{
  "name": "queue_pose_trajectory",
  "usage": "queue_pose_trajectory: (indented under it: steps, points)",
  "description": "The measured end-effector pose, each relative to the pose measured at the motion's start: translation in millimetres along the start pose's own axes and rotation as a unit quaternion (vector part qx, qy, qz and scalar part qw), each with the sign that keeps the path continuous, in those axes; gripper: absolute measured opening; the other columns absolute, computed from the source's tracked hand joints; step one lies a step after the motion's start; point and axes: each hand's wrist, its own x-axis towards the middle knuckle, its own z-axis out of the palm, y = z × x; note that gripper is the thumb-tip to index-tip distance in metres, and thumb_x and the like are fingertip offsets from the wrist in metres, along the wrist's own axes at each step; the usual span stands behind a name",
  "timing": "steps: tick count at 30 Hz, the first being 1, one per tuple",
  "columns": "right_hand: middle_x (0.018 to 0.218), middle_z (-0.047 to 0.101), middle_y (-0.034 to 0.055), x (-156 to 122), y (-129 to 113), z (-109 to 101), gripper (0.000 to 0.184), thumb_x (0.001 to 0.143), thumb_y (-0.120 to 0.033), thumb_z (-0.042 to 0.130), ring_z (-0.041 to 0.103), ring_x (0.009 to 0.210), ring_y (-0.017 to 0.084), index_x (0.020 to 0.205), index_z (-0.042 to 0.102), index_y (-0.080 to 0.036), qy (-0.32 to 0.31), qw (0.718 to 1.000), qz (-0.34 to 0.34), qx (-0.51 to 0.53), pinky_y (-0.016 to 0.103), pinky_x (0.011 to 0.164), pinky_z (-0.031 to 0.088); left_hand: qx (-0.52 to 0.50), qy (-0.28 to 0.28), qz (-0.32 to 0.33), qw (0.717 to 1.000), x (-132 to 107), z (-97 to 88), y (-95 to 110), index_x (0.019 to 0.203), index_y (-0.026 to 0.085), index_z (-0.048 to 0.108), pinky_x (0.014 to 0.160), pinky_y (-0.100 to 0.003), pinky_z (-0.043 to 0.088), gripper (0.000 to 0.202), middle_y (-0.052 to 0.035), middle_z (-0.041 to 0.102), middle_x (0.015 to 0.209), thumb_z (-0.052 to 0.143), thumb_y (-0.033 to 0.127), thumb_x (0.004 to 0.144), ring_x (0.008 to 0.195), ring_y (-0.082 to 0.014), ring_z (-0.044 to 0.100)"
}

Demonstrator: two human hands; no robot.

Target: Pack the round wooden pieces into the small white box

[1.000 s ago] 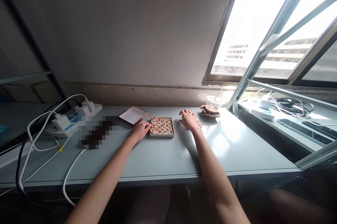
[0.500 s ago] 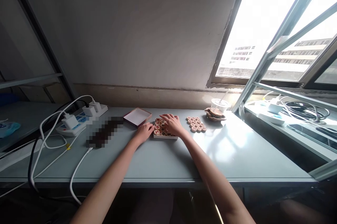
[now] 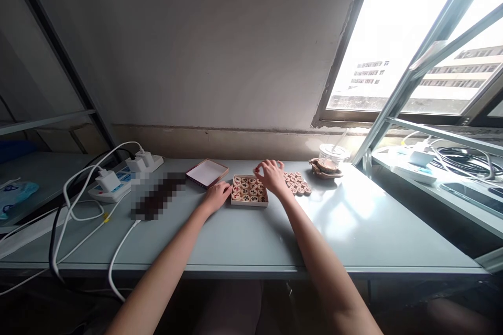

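Note:
A shallow open box (image 3: 249, 204) stands on the desk with rows of round wooden Chinese chess pieces (image 3: 245, 192) inside, marked in red or black. At its left side my left hand (image 3: 217, 196) lies with curled fingers, the tips against the box wall. My right hand (image 3: 274, 176) is raised over the box's right back corner. Its fingers pinch what looks like a Chinese chess piece (image 3: 257, 170) with red marking, partly hidden by the fingers. Several more loose pieces (image 3: 299, 188) lie in rows on the desk, right of that hand.
The box lid (image 3: 207, 171) lies upturned behind my left hand. A clear plastic cup with a straw (image 3: 333, 154) sits on a brown carved holder (image 3: 326, 170) at the back right. A power strip (image 3: 113, 191) with chargers and white cables (image 3: 68, 209) occupies the left side.
My right hand has lifted from inside the box and moved right, with a piece apparently between its fingers. More of the pieces in the box now show. My left hand stays at the box's side.

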Motion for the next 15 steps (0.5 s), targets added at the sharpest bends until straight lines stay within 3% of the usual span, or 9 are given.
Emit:
queue_pose_trajectory:
  steps: [4,9,11,15]
  points:
    - [0.102,0.06,0.0106,-11,36,-4,0.024,0.086,-0.032,0.045,0.044,0.101,0.027,0.087,0.065,-0.02,-0.045,0.992,0.099,-0.071,0.053,0.095,0.019,0.0,-0.001,-0.004,1.0,1,1.5,-2,0.07,0.019,0.058,0.066,-0.026,0.038,0.033,-0.0031,0.059,0.079,0.035,0.032,0.089,0.074,-0.0162,0.055]
    - [0.109,0.058,0.0112,-15,58,-10,0.023,0.083,-0.03,0.048,0.041,0.107,0.029,0.092,0.066,-0.021,-0.061,0.982,0.142,-0.108,0.056,0.096,0.015,-0.008,-0.004,-0.013,1.0,1,0.6,0,0.07,0.018,0.057,0.066,-0.025,0.037,0.032,-0.0032,0.059,0.08,0.035,0.031,0.089,0.074,-0.0157,0.054]
    - [0.116,0.055,0.0097,-14,49,-14,0.026,0.083,-0.031,0.05,0.041,0.11,0.028,0.104,0.063,-0.023,-0.052,0.99,0.112,-0.069,0.052,0.096,0.02,-0.007,-0.006,-0.014,1.0,0,-0.4,1,0.07,0.018,0.058,0.065,-0.025,0.037,0.032,-0.0036,0.059,0.08,0.035,0.03,0.089,0.074,-0.0156,0.054]
    - [0.126,0.052,0.0058,-12,7,-17,0.036,0.086,-0.032,0.047,0.044,0.112,0.023,0.123,0.05,-0.029,-0.066,0.996,-0.049,0.045,0.04,0.091,0.031,-0.002,-0.007,-0.01,1.0,0,-2.2,3,0.07,0.018,0.058,0.066,-0.025,0.037,0.032,-0.0041,0.06,0.081,0.036,0.03,0.09,0.075,-0.0161,0.055]
